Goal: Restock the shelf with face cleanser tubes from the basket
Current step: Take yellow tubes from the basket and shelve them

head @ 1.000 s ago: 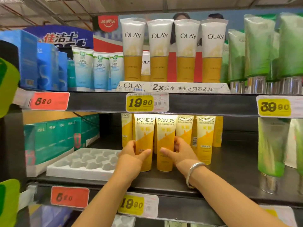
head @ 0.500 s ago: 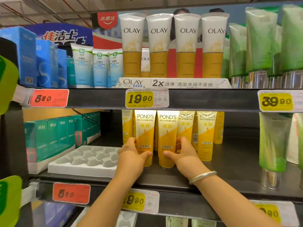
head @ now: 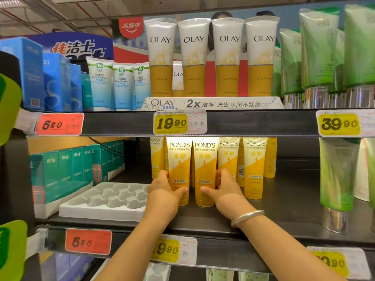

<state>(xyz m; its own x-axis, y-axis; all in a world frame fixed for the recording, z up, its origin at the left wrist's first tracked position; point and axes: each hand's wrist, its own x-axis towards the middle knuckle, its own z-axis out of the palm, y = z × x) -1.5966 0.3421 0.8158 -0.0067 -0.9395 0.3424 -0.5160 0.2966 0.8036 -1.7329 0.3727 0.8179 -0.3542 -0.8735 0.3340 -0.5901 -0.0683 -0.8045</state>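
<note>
Several yellow and white POND'S cleanser tubes stand cap-down on the dark middle shelf (head: 274,218). My left hand (head: 164,191) grips the front left tube (head: 179,161), thumb across its lower front. My right hand (head: 223,189), a silver bangle on its wrist, grips the front tube beside it (head: 205,161) from the right. Both tubes stand upright and close together. More tubes (head: 254,165) stand behind and to the right. The basket is not in view.
An empty white moulded tray (head: 105,199) lies left of the tubes, next to green boxes (head: 65,175). Green tubes (head: 336,179) stand at the right. The upper shelf holds OLAY tubes (head: 227,57), small blue-white cleanser tubes (head: 101,84) and blue boxes (head: 34,74).
Both hands stayed on the two front tubes and shifted slightly, keeping them side by side. The camera view tilted a little.
</note>
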